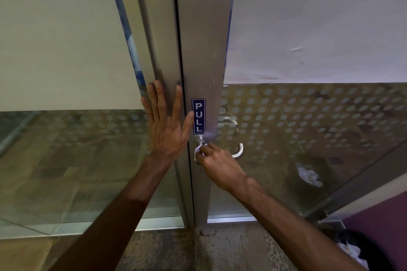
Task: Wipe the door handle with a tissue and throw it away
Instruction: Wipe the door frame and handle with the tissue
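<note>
A metal lever door handle (239, 152) sticks out from the grey metal door frame (204, 50), just below a blue PULL sign (198, 116). My right hand (217, 164) is closed on a white tissue (197, 152) and presses it against the handle near its base; most of the handle's bar is hidden under the hand, and only its curved end shows. My left hand (167, 125) lies flat with fingers spread on the fixed frame to the left of the door's edge, holding nothing.
A black waste bin (374, 253) with white paper in it stands at the bottom right, beside a purple wall. Glass panels with dotted frosting flank the door; a reflection of a bin (308, 174) shows in the right one. Speckled floor lies below.
</note>
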`<state>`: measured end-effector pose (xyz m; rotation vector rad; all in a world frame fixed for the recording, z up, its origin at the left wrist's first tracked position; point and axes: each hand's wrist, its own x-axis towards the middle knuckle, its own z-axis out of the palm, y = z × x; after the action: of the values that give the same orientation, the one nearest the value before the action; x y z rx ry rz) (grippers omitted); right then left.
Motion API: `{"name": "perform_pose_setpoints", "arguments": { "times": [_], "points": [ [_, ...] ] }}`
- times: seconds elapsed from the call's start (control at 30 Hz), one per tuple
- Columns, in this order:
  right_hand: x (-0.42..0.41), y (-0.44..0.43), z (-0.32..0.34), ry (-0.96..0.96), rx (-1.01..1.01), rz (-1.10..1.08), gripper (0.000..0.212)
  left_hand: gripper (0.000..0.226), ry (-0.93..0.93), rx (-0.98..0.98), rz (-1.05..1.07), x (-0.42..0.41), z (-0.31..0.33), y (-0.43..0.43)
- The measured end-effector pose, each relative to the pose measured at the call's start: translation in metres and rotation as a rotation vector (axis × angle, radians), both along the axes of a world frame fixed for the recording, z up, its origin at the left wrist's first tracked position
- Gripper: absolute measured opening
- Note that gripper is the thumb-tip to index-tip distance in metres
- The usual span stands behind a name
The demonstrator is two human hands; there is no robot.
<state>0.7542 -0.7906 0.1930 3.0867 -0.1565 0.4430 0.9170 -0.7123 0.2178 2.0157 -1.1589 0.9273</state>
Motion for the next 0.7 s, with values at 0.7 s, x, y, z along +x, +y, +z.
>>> {"name": "perform_pose_setpoints", "arguments": {
  "times": [0.7],
  "points": [
    [-0.04, -0.039, -0.026, -0.193, -0.415, 0.265, 0.022, 0.075, -0.007, -0.006, -0.044, -0.001, 0.004, 0.004]
  ]
}}
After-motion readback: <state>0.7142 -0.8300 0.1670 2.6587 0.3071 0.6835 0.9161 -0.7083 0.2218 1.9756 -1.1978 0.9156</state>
